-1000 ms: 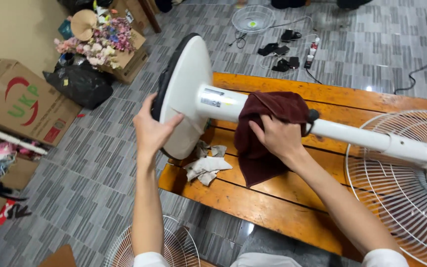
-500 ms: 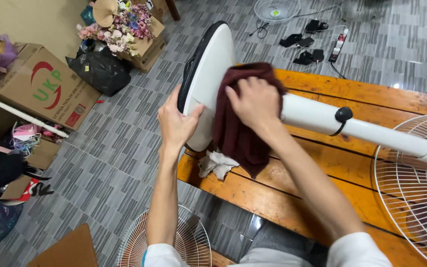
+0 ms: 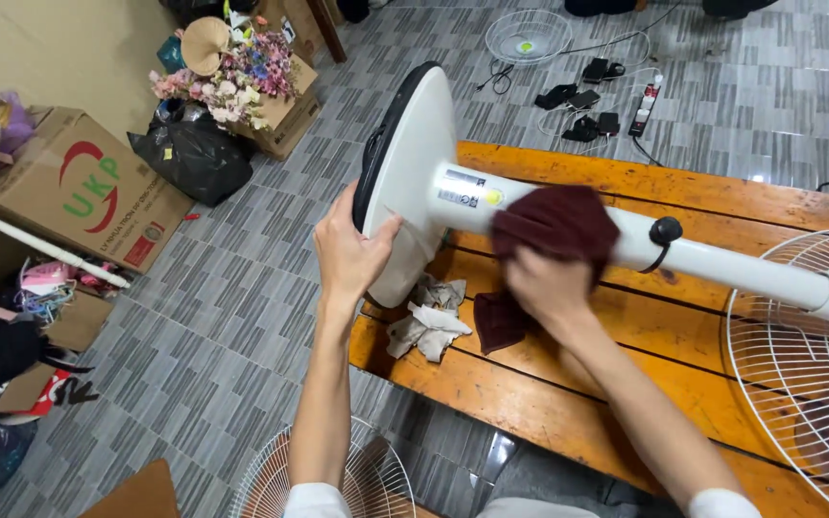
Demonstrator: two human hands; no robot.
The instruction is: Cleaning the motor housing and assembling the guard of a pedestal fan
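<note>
With the left hand (image 3: 352, 254) gripping the fan base (image 3: 414, 182) and the right hand (image 3: 544, 288) clenching the maroon cloth (image 3: 554, 225) around the pole (image 3: 722, 264), a slip could roll the fan off the tabletop (image 3: 722, 192).

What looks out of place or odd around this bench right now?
The pedestal fan lies on its side across the wooden bench, its round base overhanging the end, not standing. Its wire grille is off, beside the pole. Crumpled paper scraps litter the bench under the base. The left hand steadies the base; the right hand presses a maroon cloth to the pole.
</note>
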